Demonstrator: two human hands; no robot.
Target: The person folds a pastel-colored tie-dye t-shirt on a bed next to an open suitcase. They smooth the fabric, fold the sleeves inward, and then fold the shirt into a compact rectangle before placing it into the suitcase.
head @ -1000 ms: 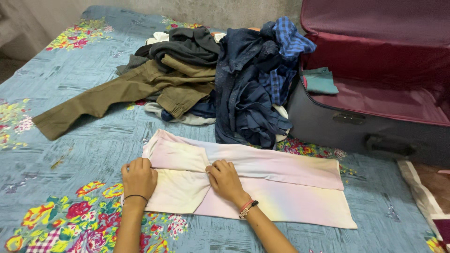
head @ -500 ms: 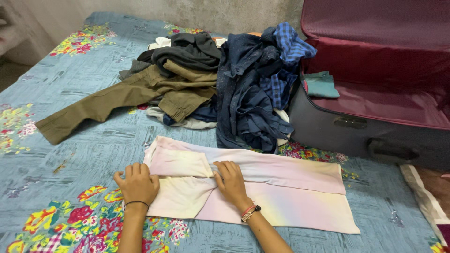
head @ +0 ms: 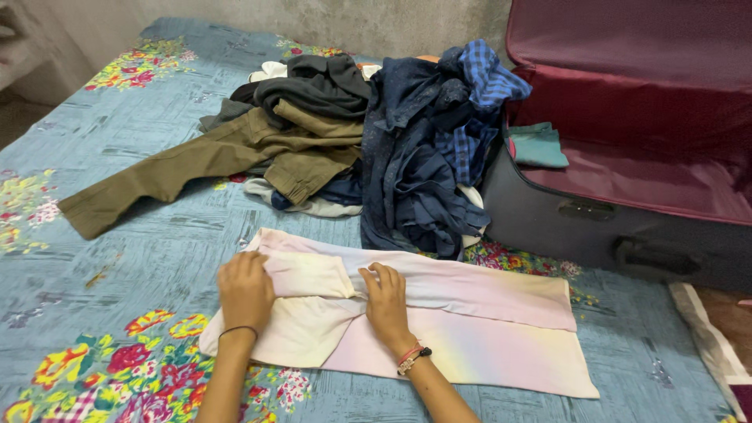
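left hand (head: 246, 291) moved onto one pastel garment (head: 439, 321); right hand (head: 388, 305) pressing fold.

- A bed (head: 117, 235) fills most of the view, covered in a blue sheet printed with bright flowers.
- At twelve o'clock, a plain grey wall (head: 376, 19).
- At ten o'clock, bare floor (head: 19, 117) beside the bed.
- Soft, even light.

I saw a bed (head: 117, 211) under a blue floral sheet. On it lay a pastel folded garment (head: 439, 321), olive trousers (head: 211, 160), a heap of dark clothes (head: 415, 149) and an open grey suitcase (head: 627, 227) with a maroon lining at the right.
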